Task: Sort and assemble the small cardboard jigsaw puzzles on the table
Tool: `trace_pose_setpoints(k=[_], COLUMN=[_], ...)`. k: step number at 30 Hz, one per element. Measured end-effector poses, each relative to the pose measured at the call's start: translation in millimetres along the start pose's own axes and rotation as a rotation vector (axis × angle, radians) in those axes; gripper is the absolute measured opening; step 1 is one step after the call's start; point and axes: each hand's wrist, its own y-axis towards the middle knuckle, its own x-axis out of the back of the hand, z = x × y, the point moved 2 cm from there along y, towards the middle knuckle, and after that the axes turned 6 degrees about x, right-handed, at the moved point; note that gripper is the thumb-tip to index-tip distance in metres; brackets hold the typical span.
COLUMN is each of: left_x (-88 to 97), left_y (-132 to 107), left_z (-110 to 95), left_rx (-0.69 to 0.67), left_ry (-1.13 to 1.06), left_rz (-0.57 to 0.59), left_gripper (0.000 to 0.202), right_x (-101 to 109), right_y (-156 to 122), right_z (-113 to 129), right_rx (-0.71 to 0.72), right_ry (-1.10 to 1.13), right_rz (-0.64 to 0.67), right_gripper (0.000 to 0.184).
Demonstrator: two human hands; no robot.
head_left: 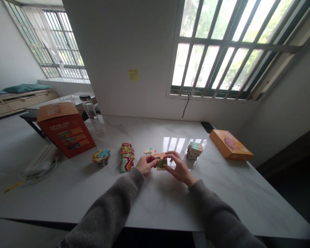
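Observation:
My left hand and my right hand meet over a small group of colourful puzzle pieces on the white marble table. Both hands pinch the pieces from either side with curled fingers. One loose piece lies just beyond them. Grey sleeves cover both forearms.
Stacks of puzzle pieces lie at left, centre left and right. A red-orange puzzle box stands at the left, a flat orange box at the right. A clear bottle, white cables and a black phone are also there.

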Motion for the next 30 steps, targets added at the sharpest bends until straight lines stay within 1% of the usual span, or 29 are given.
trace_pose_setpoints(k=[2,3,6,9,11,13,14,15,17,18,19,21,23,25,26,28,30], left_x=[1.8,2.1,0.5,-1.5,-1.0,1.0,2.1,2.9,2.6,1.7,0.3,-2.5,-3.6,-2.0,-0.4,2.3,1.8], left_y=[3,4,3,2,2,2,2,2,1,1,0,-2,-3,-5,-7,-8,-8], left_z=[4,5,6,5,5,4,3,2,-1,-3,-5,-8,-10,-10,-10,-10,-9], left_rx=[0.033,0.048,0.081,0.087,0.071,0.036,0.015,-0.006,-0.036,-0.044,-0.047,-0.054,-0.068,-0.1,-0.138,-0.257,-0.383], left_ry=[-0.083,-0.118,-0.185,-0.197,-0.197,-0.198,-0.197,-0.193,-0.177,-0.167,-0.154,-0.116,-0.051,0.086,0.2,0.493,0.767], left_rz=[-0.02,-0.021,-0.004,0.0,-0.021,-0.053,-0.067,-0.077,-0.077,-0.071,-0.062,-0.046,-0.043,-0.072,-0.107,-0.184,-0.215], left_gripper=[0.045,0.047,0.049,0.048,0.047,0.045,0.044,0.043,0.04,0.039,0.037,0.036,0.034,0.03,0.026,0.016,0.011], right_x=[5,6,7,5,13,34,49,68,107,124,137,153,156,153,151,148,148], right_y=[1,1,0,1,4,5,5,4,-3,-8,-13,-22,-27,-30,-30,-29,-28], right_z=[5,6,9,11,9,1,-5,-13,-32,-42,-52,-69,-81,-89,-91,-93,-88], right_rx=[0.086,0.112,0.153,0.179,0.193,0.177,0.151,0.119,0.044,0.01,-0.009,-0.029,-0.04,-0.05,-0.055,-0.066,-0.063], right_ry=[-0.079,-0.102,-0.135,-0.174,-0.22,-0.299,-0.352,-0.411,-0.534,-0.577,-0.601,-0.595,-0.569,-0.549,-0.539,-0.52,-0.535], right_rz=[0.051,0.064,0.091,0.112,0.1,0.023,-0.038,-0.132,-0.262,-0.291,-0.291,-0.263,-0.238,-0.225,-0.216,-0.184,-0.176], right_gripper=[0.034,0.037,0.039,0.044,0.044,0.044,0.044,0.045,0.041,0.038,0.036,0.037,0.038,0.036,0.034,0.031,0.028])
